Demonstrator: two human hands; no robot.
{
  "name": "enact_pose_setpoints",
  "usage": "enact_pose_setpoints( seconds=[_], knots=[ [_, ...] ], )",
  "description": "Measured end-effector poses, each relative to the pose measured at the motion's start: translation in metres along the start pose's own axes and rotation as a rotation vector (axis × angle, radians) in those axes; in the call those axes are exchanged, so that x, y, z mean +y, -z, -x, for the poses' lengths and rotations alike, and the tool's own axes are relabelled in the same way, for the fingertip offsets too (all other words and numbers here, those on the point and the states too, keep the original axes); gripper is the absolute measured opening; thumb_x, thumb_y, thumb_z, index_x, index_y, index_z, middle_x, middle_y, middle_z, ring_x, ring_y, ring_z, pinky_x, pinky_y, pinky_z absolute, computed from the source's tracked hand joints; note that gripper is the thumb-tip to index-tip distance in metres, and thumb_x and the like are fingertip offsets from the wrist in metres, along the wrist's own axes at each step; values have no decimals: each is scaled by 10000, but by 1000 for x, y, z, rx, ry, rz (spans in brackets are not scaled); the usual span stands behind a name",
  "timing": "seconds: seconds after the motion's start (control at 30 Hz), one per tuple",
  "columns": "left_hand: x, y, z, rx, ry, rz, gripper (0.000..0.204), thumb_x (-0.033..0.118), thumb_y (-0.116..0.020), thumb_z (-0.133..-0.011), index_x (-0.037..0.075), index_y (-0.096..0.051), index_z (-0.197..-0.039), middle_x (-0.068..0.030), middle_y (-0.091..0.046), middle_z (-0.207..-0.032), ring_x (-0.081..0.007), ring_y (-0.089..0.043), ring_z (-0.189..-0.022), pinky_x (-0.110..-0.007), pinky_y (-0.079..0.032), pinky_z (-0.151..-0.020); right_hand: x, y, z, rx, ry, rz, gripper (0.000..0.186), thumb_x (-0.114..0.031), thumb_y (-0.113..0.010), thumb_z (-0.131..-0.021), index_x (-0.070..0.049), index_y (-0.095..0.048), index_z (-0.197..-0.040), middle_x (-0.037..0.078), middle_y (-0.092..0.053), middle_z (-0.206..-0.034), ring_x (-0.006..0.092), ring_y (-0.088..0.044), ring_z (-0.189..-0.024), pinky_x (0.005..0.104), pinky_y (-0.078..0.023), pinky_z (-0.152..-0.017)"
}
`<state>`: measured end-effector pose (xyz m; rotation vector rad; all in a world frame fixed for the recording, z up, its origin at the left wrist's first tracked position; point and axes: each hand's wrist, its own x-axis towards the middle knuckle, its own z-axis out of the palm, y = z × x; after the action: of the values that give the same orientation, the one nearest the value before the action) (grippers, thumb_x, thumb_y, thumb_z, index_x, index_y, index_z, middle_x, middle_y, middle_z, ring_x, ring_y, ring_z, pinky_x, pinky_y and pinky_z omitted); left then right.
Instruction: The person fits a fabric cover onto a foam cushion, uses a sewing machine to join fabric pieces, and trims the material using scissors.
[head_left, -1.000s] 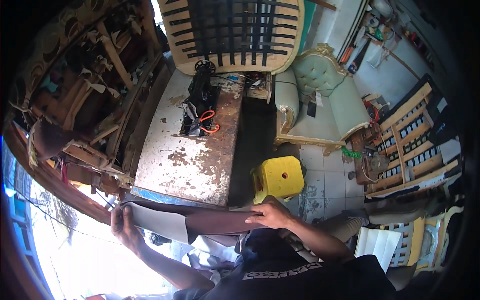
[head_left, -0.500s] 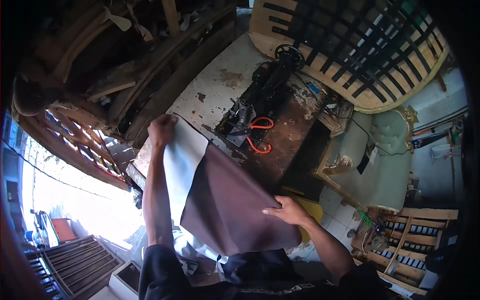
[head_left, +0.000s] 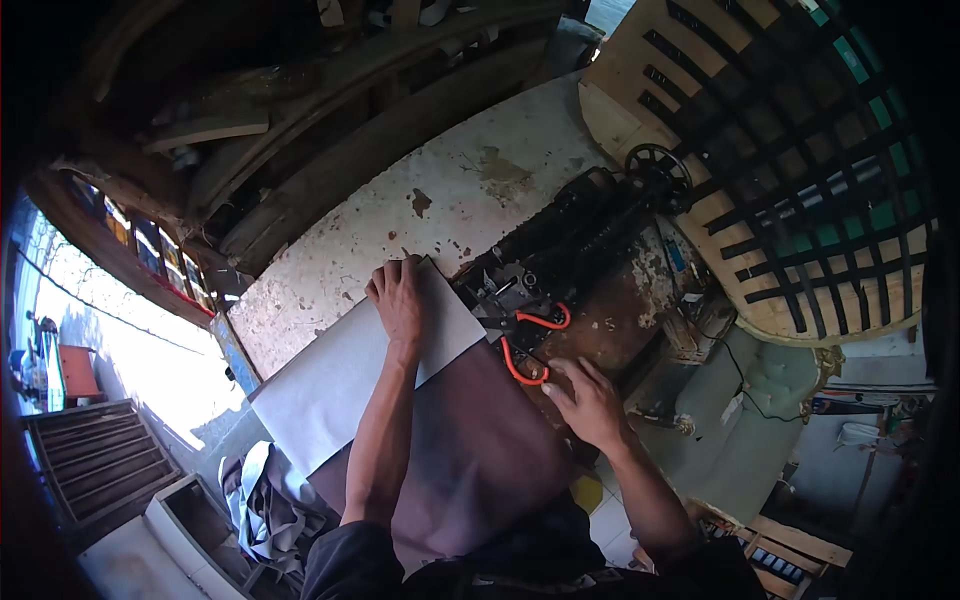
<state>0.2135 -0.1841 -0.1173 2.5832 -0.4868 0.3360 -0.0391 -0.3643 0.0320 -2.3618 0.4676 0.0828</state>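
Observation:
A piece of brown upholstery fabric [head_left: 470, 440], its pale side [head_left: 345, 395] showing along one part, lies over the near part of the worktable and drapes toward me. My left hand [head_left: 400, 305] is at its far edge, the bent fingers closed on the material near the corner. My right hand [head_left: 590, 402] hovers beside the fabric's right edge, its fingers apart and holding nothing. Just ahead of those fingers are scissors with orange handles [head_left: 527, 376], their blades by the sewing machine [head_left: 560, 235]. The black machine has a handwheel [head_left: 658, 178] at its far end.
The worktable [head_left: 370, 240] has worn, flaking paint. A wooden frame with woven black straps [head_left: 800, 200] leans at the far right, above a green tufted seat [head_left: 770, 390]. Dark wooden pieces [head_left: 300, 150] crowd the far left. Cloth scraps [head_left: 265, 505] lie low on the left.
The fabric has come down from its raised position onto the table near the machine. My right hand has let go of it and moved toward the scissors. The view has shifted.

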Motion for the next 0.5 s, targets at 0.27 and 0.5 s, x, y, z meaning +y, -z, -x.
enact_pose_setpoints(
  seconds=[0.27, 0.5],
  knots=[
    [28, 11, 6, 62, -64, -100, 241, 106, -620, -884, 109, -655, -1122, -91, -601, -1115, -280, -558, -1126, -475, -374, -1005, 81, -40, -51, 303, 478, 301, 443, -256, -734, -856, -110, -671, -1269, 90, -601, -1214, 308, -572, -1062, 464, -436, -930],
    [63, 15, 66, 111, -15, -62, 276, 85, -603, -855, 98, -654, -1126, -113, -605, -1097, -318, -557, -1126, -461, -413, -978, 109, -12, -12, 539, 414, 136, 195, -102, -691, -888, -70, -684, -1080, 119, -630, -1126, 334, -617, -1009, 452, -495, -856]
  ],
)
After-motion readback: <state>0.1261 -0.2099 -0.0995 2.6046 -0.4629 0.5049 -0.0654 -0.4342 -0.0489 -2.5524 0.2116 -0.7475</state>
